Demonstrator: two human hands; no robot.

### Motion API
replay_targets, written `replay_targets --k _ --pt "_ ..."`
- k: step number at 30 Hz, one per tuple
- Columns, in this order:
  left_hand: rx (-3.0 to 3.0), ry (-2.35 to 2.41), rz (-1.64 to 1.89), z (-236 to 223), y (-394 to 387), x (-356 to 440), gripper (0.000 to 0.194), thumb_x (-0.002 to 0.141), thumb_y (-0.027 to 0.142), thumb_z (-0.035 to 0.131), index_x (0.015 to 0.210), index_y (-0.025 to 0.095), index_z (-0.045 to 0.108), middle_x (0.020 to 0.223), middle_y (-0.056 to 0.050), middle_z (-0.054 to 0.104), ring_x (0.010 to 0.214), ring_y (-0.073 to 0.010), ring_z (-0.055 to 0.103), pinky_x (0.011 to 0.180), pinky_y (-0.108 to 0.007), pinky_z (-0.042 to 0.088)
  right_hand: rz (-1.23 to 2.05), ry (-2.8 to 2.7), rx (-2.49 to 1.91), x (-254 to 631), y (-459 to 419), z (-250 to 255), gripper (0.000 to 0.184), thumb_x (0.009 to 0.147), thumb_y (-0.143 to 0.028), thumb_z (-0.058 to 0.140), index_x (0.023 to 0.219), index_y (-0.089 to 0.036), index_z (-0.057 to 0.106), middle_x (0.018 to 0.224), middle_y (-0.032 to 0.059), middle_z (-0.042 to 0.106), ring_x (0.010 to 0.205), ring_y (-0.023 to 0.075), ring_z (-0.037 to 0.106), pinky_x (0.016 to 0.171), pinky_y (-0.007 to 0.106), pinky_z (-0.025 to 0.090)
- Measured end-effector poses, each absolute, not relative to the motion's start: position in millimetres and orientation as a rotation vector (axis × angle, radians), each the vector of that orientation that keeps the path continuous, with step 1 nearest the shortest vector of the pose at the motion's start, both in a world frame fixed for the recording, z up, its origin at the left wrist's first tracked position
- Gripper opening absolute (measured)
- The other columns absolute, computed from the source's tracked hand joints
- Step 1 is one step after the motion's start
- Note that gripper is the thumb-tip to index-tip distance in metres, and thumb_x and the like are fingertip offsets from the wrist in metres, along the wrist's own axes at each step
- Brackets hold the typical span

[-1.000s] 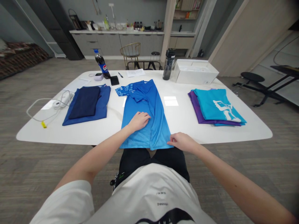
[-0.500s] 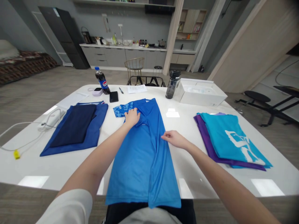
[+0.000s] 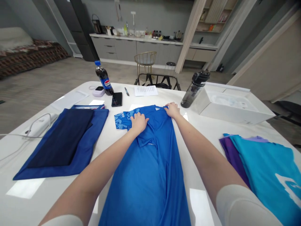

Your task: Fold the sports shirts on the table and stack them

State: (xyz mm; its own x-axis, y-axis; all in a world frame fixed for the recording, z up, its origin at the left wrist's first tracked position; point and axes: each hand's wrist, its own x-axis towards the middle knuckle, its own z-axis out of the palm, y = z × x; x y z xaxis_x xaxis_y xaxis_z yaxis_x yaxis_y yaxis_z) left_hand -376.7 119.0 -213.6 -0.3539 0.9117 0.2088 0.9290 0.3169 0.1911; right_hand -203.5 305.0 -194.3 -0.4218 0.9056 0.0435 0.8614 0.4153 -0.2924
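Observation:
A blue T-shirt (image 3: 145, 175), folded lengthwise, lies on the table and runs down past the bottom of the view. Its patterned sleeve (image 3: 122, 120) sticks out to the left. My left hand (image 3: 139, 123) rests on the upper part of the shirt beside that sleeve, palm down with the fingers apart. At the far right corner, near the collar, my right hand (image 3: 172, 110) has its thumb and fingers closed on the shirt's edge. Some loose creases run down the shirt's right side.
Left on the white table (image 3: 202, 150) are folded dark blue clothes (image 3: 63, 138), a power strip (image 3: 41, 125), a phone (image 3: 117, 99) and a cola bottle (image 3: 104, 78). On the right stand a black tumbler (image 3: 194, 91), a white box (image 3: 230, 110) and folded turquoise and purple clothes (image 3: 263, 163).
My right hand has moved from the shirt's right side up to its far right corner. My left hand stays on the upper shirt. The view has shifted closer.

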Motion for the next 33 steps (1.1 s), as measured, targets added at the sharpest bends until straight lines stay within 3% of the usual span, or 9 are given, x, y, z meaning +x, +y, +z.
replay_targets --k 2,5,9,16,21,23,26,29,33 --pt "-1.834 -2.463 -0.508 -210 121 -383 0.037 0.103 0.048 0.041 0.103 0.018 0.063 0.104 -0.017 0.071 0.104 -0.0352 0.063 0.091 -0.052 0.044 0.301 -2.458 -1.513 -196 315 -203 0.028 0.098 -0.036 0.054 0.113 -0.02 0.071 0.133 0.0144 0.057 0.124 0.0332 0.048 0.1 0.049 0.044" --pt "-1.91 -2.446 -0.591 -200 128 -392 0.036 0.105 0.049 0.038 0.113 0.021 0.059 0.091 -0.01 0.072 0.089 -0.028 0.067 0.085 -0.041 0.046 0.287 -2.345 -1.452 -186 323 -214 0.027 0.098 -0.032 0.05 0.11 -0.017 0.069 0.122 0.0153 0.06 0.115 0.03 0.053 0.098 0.043 0.045" --pt "-1.857 -2.54 -0.477 -197 142 -401 0.036 0.105 0.05 0.038 0.114 0.022 0.059 0.098 -0.011 0.073 0.087 -0.027 0.069 0.075 -0.035 0.046 0.261 -2.256 -1.546 -180 322 -223 0.028 0.099 -0.03 0.045 0.112 -0.016 0.066 0.122 0.0165 0.059 0.114 0.0303 0.055 0.094 0.041 0.046" --pt "-1.699 -2.477 -0.35 -203 120 -449 0.04 0.104 0.045 0.036 0.123 0.019 0.061 0.127 -0.018 0.065 0.121 -0.0356 0.056 0.1 -0.051 0.039 0.028 -2.308 -1.576 -202 303 -206 0.035 0.103 -0.025 0.038 0.127 -0.015 0.061 0.13 0.0203 0.057 0.121 0.0354 0.05 0.097 0.049 0.041" --pt "-1.575 -2.653 -0.174 -194 83 -500 0.047 0.1 0.047 0.046 0.135 0.016 0.055 0.129 -0.021 0.064 0.122 -0.0392 0.055 0.1 -0.056 0.037 0.259 -2.648 -1.11 -265 284 -191 0.035 0.103 -0.033 0.044 0.13 -0.022 0.063 0.13 0.015 0.06 0.121 0.0315 0.051 0.099 0.046 0.043" --pt "-1.558 -2.744 -0.127 -190 74 -511 0.046 0.099 0.048 0.049 0.132 0.017 0.057 0.129 -0.02 0.064 0.123 -0.0388 0.055 0.1 -0.054 0.039 0.328 -2.727 -1.048 -292 278 -191 0.038 0.102 -0.034 0.048 0.136 -0.027 0.061 0.135 0.0136 0.057 0.123 0.032 0.05 0.099 0.048 0.044" --pt "-1.517 -2.865 -0.104 -186 67 -519 0.035 0.096 0.048 0.054 0.111 0.018 0.066 0.126 -0.018 0.065 0.123 -0.0386 0.054 0.1 -0.053 0.04 0.358 -2.8 -1.103 -320 275 -195 0.04 0.1 -0.033 0.052 0.139 -0.031 0.061 0.138 0.014 0.055 0.125 0.0346 0.048 0.099 0.053 0.044" --pt "-1.514 -2.922 -0.315 -182 61 -525 0.027 0.094 0.044 0.057 0.094 0.018 0.067 0.113 -0.015 0.07 0.115 -0.0347 0.06 0.096 -0.047 0.043 0.348 -2.796 -1.097 -329 274 -202 0.03 0.099 -0.032 0.055 0.125 -0.029 0.07 0.131 0.0143 0.057 0.123 0.0348 0.049 0.097 0.054 0.045" --pt "-1.686 -2.866 -1.256 -159 57 -518 0.028 0.09 0.047 0.063 0.087 0.02 0.06 0.076 -0.003 0.067 0.075 -0.0193 0.065 0.072 -0.03 0.049 0.345 -2.67 -1.017 -324 277 -206 0.017 0.095 -0.029 0.061 0.106 -0.024 0.073 0.118 0.0127 0.061 0.115 0.0308 0.053 0.093 0.046 0.046"
